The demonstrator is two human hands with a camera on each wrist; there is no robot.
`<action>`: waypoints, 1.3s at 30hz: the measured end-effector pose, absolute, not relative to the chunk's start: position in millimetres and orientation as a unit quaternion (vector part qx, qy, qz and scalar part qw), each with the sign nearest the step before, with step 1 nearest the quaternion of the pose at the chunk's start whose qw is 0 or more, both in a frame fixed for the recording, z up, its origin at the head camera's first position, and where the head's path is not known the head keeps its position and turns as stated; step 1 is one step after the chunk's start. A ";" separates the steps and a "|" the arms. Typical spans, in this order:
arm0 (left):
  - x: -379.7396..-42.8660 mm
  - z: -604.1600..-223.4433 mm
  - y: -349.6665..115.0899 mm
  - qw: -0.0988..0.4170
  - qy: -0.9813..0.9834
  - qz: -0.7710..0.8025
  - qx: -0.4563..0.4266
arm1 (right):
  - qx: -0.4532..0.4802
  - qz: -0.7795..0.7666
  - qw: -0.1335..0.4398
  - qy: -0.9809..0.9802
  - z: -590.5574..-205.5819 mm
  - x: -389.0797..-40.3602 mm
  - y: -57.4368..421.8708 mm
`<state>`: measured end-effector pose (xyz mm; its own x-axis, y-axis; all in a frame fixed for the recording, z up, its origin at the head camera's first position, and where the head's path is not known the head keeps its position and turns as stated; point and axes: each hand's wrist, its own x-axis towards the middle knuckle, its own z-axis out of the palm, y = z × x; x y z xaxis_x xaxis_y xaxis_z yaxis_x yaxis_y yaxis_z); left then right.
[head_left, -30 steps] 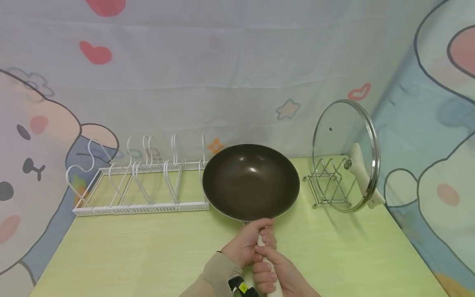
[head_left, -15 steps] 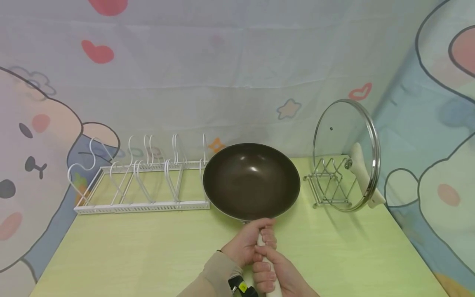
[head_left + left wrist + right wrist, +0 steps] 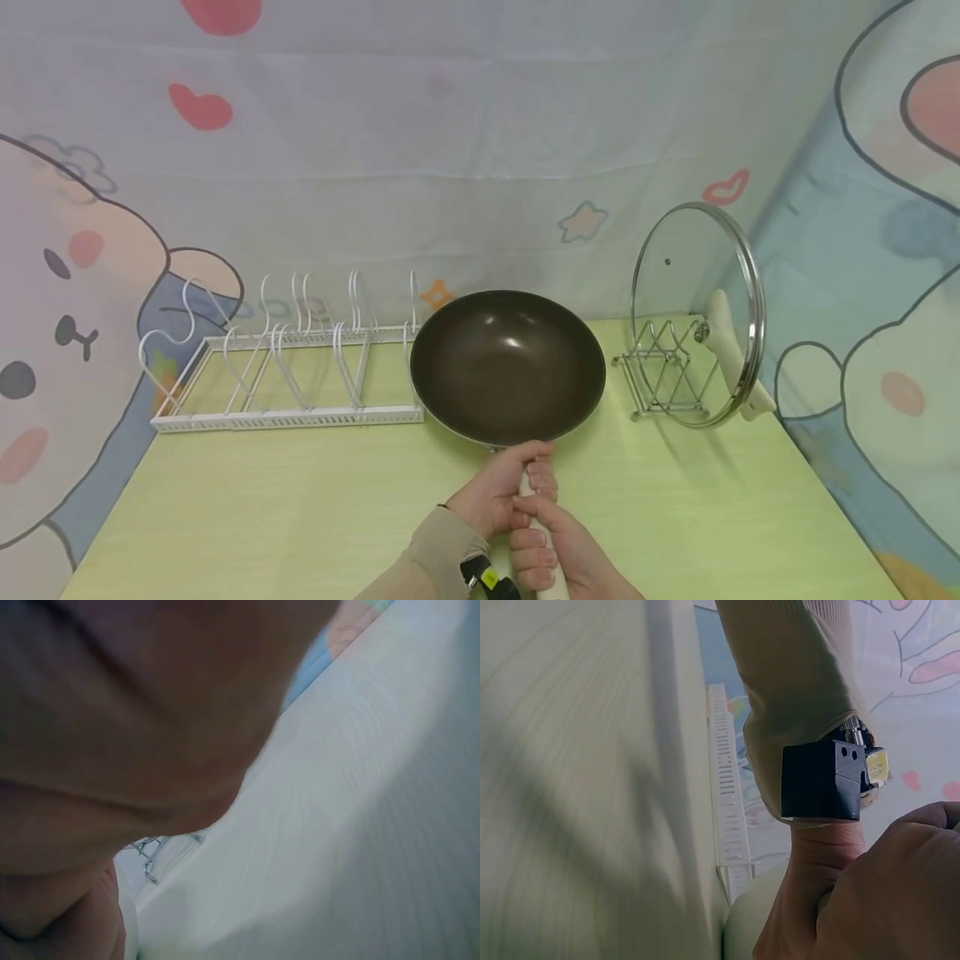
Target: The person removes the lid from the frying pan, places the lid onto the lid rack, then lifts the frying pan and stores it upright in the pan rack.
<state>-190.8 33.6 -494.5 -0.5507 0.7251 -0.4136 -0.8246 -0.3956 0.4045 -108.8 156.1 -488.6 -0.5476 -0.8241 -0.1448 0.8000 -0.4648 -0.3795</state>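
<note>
A dark brown wok (image 3: 507,367) with a pale handle (image 3: 555,582) is at the middle of the table in the head view, its inside facing up and bare. My left hand (image 3: 498,492) grips the handle close to the wok's rim. Just behind it, nearer to me, my right hand (image 3: 558,542) has its fingers curled round the same handle. In the left wrist view the left hand (image 3: 142,720) fills much of the picture and hides the handle. The right wrist view shows the wok's pale outer side (image 3: 759,921) low down, partly behind the hands.
A white wire rack (image 3: 288,418) with several upright loops stands left of the wok. To the right, a small metal rack (image 3: 667,407) holds a glass lid (image 3: 678,250) on edge, its pale handle facing right. Printed cloth (image 3: 487,125) hangs behind the green table (image 3: 300,508).
Both hands keep their hold on the handle, and the wok stays in place. The whole head view shifts by only a few pixels.
</note>
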 end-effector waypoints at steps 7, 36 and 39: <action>-189.8 -495.5 34.3 0.465 0.292 0.831 -0.090 | -0.036 -0.853 0.475 0.214 -489.5 -108.7 154.9; -189.5 -490.5 39.4 0.441 0.337 0.828 -0.077 | -0.035 -0.840 0.472 0.265 -489.9 -109.5 157.9; -189.4 -489.5 40.2 0.441 0.342 0.826 -0.080 | -0.044 -0.840 0.476 0.257 -490.3 -110.0 158.1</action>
